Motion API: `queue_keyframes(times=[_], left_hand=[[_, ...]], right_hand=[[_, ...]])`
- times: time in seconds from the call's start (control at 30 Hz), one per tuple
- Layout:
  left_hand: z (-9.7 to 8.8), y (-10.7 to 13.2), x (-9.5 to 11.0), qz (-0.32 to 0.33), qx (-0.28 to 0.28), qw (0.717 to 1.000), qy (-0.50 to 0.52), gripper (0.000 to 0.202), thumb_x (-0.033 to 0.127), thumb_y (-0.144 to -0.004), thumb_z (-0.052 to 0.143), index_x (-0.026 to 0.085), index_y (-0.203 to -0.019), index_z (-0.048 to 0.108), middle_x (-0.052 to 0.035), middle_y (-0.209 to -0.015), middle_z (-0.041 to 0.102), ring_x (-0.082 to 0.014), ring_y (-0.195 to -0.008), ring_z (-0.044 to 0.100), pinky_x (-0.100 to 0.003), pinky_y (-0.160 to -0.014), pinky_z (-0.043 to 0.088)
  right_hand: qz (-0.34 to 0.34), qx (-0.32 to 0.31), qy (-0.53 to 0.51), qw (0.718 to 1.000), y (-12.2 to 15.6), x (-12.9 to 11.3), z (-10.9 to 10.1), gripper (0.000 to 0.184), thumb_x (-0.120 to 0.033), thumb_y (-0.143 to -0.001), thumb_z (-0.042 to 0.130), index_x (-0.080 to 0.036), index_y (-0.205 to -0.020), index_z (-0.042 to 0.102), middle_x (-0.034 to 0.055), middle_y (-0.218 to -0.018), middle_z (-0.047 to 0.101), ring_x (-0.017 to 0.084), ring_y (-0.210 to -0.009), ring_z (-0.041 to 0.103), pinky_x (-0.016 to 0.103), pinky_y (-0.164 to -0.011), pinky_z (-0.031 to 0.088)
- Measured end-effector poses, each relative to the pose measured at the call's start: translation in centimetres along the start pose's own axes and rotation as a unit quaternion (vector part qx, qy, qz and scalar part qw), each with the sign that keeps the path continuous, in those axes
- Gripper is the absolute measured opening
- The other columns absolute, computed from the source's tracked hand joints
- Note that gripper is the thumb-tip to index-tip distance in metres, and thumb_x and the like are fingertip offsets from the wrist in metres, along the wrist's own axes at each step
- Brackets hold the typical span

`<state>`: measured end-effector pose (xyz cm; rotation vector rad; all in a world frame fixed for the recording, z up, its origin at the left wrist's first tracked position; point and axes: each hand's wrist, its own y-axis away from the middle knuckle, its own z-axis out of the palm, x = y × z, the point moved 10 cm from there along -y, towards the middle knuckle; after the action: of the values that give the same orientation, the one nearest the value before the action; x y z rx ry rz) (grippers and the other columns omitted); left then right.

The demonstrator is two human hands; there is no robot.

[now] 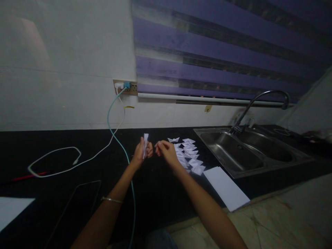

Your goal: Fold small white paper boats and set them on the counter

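Observation:
My left hand [141, 154] pinches a small folded piece of white paper [145, 143] and holds it upright above the black countertop [64, 138]. A thin bangle circles that forearm. My right hand [166, 150] hovers just right of the paper with its fingers curled together; whether they hold anything is unclear. Several small folded white paper shapes [189, 154] lie in rows on the counter right beside my right hand. A flat white sheet [225, 188] rests at the counter's front edge.
A steel sink [249, 155] with a curved tap [261, 98] is set into the counter at right. White and teal cables [114, 117] run from a wall socket across the counter. Another white sheet [10, 209] and a dark flat device [77, 200] lie at left.

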<state>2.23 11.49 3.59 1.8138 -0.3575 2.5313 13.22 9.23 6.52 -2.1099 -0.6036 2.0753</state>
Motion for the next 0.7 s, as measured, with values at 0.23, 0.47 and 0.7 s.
queue_keyframes(times=[0.23,0.47,0.7], left_hand=[[2.0,1.0,-2.0,-0.02,-0.11,0.989,-0.097,0.049,0.065,-0.083,0.044,0.017,-0.076,0.051,0.0069,-0.046,0.041,-0.0062,-0.034,0.033,-0.019,-0.035,0.027],[1.7,1.4,-1.3,0.013,-0.086,0.98,-0.179,0.05,0.062,-0.087,0.035,0.017,-0.075,0.051,0.0017,-0.057,0.051,-0.0104,-0.046,0.047,-0.022,-0.045,0.038],[2.6,2.2,-0.5,0.023,-0.123,0.963,-0.239,0.046,0.055,-0.092,0.033,0.016,-0.08,0.055,0.001,-0.06,0.054,-0.0117,-0.049,0.048,-0.023,-0.049,0.038]], right_hand=[[0.088,-0.026,-0.096,0.991,-0.5,1.7,-0.5,0.032,-0.049,-0.079,0.059,-0.017,-0.074,0.059,-0.0014,-0.059,0.057,0.009,-0.048,0.049,0.021,-0.048,0.039],[0.101,-0.056,-0.115,0.987,-0.4,2.2,-0.1,0.03,-0.045,-0.078,0.062,-0.015,-0.072,0.06,-0.0027,-0.057,0.054,0.008,-0.047,0.048,0.02,-0.048,0.037],[0.107,-0.085,-0.1,0.986,0.0,2.0,0.3,0.034,-0.048,-0.077,0.064,-0.016,-0.066,0.056,-0.0038,-0.056,0.053,0.007,-0.046,0.045,0.02,-0.048,0.034]])
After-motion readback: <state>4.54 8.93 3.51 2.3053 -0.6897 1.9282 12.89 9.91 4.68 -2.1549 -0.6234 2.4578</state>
